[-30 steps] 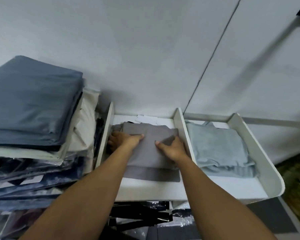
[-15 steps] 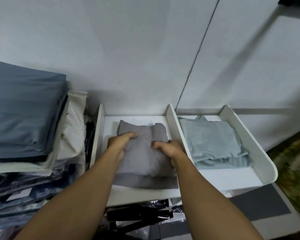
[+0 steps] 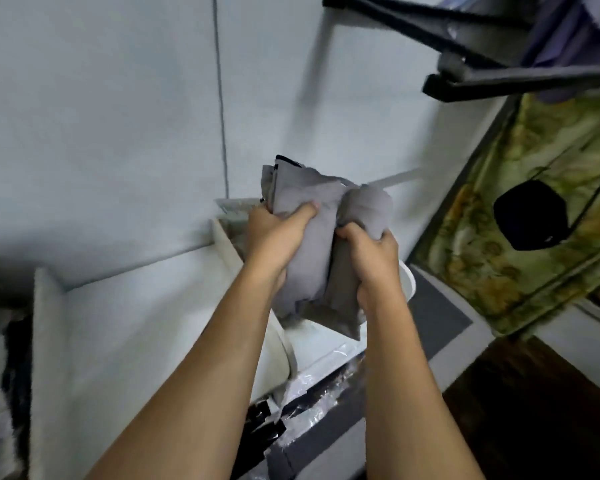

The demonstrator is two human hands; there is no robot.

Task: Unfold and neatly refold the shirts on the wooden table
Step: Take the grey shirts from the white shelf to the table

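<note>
Gripping bunched grey shirt (image 3: 314, 237): left hand (image 3: 274, 237), right hand (image 3: 373, 258); fingers (image 3: 381, 239) wrapped round, tips hidden; white tray (image 3: 47, 306) blurred.

This single view comes from a wide-angle camera on the person's head. It looks forward and down along both forearms to the left hand (image 3: 274, 235) and right hand (image 3: 373, 261), which grip a grey shirt (image 3: 312, 244) close in front, near mid-frame. It faces a white wall (image 3: 101, 116) at close range and seems rolled to one side, since the white tray (image 3: 136, 323) and the green patterned surface (image 3: 520, 220) at the right run aslant, and the left edge is blurred.
</note>
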